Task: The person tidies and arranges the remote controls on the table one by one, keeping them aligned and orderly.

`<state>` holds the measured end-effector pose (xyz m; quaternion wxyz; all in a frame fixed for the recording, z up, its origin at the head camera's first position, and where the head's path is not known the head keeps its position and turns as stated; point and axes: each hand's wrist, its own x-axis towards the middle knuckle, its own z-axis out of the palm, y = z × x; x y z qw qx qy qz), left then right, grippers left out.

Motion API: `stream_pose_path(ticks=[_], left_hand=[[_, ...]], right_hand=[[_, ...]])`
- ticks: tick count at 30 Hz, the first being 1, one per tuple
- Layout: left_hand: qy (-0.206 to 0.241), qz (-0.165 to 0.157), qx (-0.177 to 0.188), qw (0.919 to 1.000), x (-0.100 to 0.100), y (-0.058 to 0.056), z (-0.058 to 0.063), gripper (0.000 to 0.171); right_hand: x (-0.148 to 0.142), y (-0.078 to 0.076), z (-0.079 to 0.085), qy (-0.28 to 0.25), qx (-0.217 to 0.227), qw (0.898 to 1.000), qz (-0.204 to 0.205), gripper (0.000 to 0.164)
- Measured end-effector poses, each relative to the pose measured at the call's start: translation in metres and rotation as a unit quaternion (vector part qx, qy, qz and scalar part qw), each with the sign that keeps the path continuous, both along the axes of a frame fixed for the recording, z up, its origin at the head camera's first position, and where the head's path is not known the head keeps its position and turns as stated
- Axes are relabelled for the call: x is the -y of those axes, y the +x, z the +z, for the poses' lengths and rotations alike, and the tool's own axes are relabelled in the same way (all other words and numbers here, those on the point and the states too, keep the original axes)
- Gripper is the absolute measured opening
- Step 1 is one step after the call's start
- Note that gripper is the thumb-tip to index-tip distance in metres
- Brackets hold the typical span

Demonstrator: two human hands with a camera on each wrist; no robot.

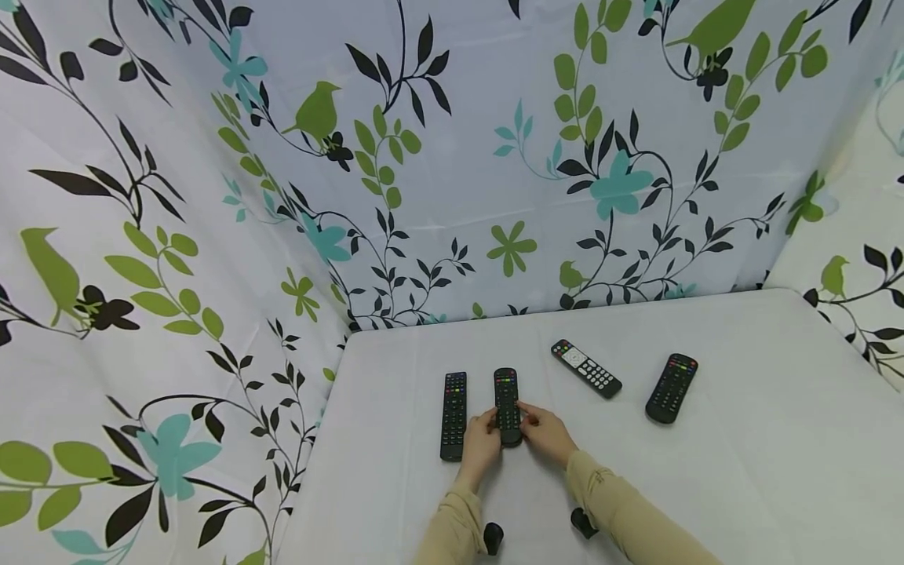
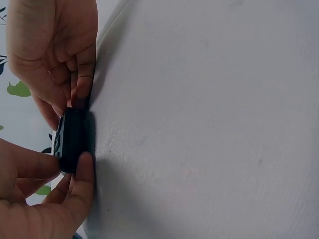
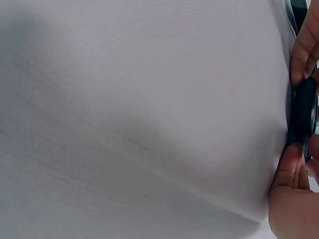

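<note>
A black remote control (image 1: 507, 404) with small coloured buttons lies upright in the head view, its far end pointing away from me. My left hand (image 1: 480, 444) pinches its lower left edge, while my right hand (image 1: 549, 434) pinches the lower right edge. Seen end-on in the left wrist view, the remote's near end is between the two hands, low at the table surface. In the right wrist view it is partly cut off at the right edge. Just left of my left hand lies a longer black remote (image 1: 454, 416), roughly parallel to the held one.
Farther right on the white table (image 1: 777, 439) lie a slanted black remote with a light keypad area (image 1: 586, 367) and another black remote (image 1: 671, 388). Leaf-and-bird patterned curtains (image 1: 452, 157) hang behind and beside the table. Small black objects (image 1: 493, 538) show by both forearms.
</note>
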<state>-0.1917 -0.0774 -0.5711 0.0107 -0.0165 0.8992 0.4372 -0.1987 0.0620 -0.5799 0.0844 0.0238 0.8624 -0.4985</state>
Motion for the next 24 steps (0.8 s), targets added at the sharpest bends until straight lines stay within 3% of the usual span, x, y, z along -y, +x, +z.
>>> stream_pose_path(ticks=[17,24], left_hand=[[0.006,0.022,-0.001,0.9997,-0.0004,0.0102,-0.002,0.043],[0.012,0.016,-0.011,0.9997,-0.0009,0.0057,-0.0014,0.043]], right_hand=[[0.0023,0.0064,-0.0041,-0.008,-0.005,1.0,0.012,0.045],[0.0011,0.0038,-0.0039,-0.01,-0.014,1.0,0.011,0.044]])
